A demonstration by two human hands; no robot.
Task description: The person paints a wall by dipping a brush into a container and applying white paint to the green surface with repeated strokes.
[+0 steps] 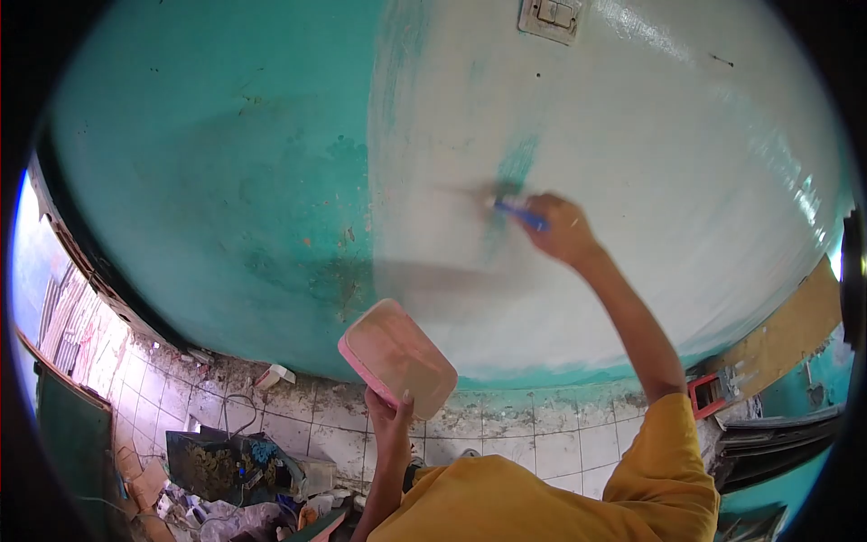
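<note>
Right hand (562, 230), right of center — pinching blue-handled brush (524, 215) near white-and-green wall (641, 172); left hand (386, 420), lower center — gripping tilted pink box (397, 357).

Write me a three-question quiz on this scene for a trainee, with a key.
1. Which item is in the right hand: (A) a hammer, (B) a brush or (C) a bucket?
2. True or false: the light switch is on the white part of the wall.
3. Fill in the blank: the pink container is held in the ____ hand.

Key: 1. B, with a blue handle. 2. True. 3. Left; the left hand grips it below the wall's white part.
</note>
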